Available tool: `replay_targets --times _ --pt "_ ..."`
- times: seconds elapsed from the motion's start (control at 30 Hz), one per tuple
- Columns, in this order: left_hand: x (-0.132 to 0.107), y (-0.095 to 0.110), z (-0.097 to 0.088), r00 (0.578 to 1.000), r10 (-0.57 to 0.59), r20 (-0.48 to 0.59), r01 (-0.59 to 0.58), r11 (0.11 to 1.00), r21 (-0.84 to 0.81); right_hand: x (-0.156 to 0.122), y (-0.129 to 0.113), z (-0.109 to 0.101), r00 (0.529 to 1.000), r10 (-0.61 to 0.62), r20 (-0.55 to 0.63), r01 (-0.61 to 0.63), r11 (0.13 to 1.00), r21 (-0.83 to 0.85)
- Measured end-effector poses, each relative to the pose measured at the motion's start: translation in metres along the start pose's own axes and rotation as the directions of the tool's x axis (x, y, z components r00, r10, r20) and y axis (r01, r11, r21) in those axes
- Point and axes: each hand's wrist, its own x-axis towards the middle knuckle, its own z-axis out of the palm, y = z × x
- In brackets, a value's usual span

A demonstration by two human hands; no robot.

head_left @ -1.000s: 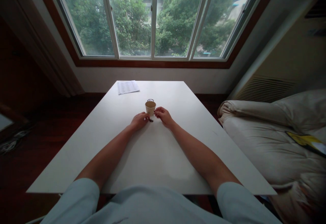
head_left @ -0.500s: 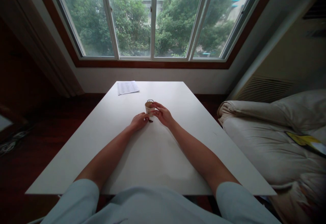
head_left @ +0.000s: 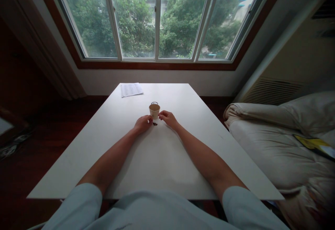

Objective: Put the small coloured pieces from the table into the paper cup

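Observation:
A small tan paper cup (head_left: 154,112) stands upright near the middle of the white table (head_left: 157,167). A few small dark pieces (head_left: 155,123), too small to name, lie just in front of it. My left hand (head_left: 143,124) rests at the cup's lower left, its fingers curled together; whether they touch the cup or hold anything is hidden. At the cup's right side is my right hand (head_left: 169,118), fingers drawn together beside the wall of the cup, and what they hold, if anything, cannot be made out. A thin dark looped thing (head_left: 154,102) shows behind the cup.
Printed sheets of paper (head_left: 131,90) lie at the table's far left corner. Beyond the table is a wide window (head_left: 157,31) with trees outside. To the right stands a pale padded sofa or bed (head_left: 261,146) with a yellow and black item (head_left: 311,143) on it.
My right hand has come down and back from the cup's rim to its lower right side, uncovering the cup's opening. The left hand has hardly moved.

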Motion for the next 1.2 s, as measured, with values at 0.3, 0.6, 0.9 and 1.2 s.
replay_targets --times 0.3,0.6,0.9,1.2 --pt "0.001 0.001 -0.002 0.996 -0.080 -0.045 0.077 0.996 -0.047 -0.007 0.011 -0.002 0.950 -0.140 0.278 0.277 0.791 -0.546" --pt "0.002 0.003 -0.002 0.981 -0.094 -0.167 0.054 0.972 -0.229 -0.008 0.015 0.000 0.958 -0.165 0.232 0.270 0.788 -0.554" --pt "0.016 -0.008 0.010 0.940 -0.316 -0.131 0.130 0.684 -0.717 -0.009 0.016 -0.005 0.982 -0.147 0.120 0.189 0.813 -0.551" --pt "0.014 -0.006 0.012 0.959 -0.257 -0.117 0.090 0.670 -0.737 -0.010 0.016 0.002 0.953 -0.164 0.253 0.286 0.756 -0.588"
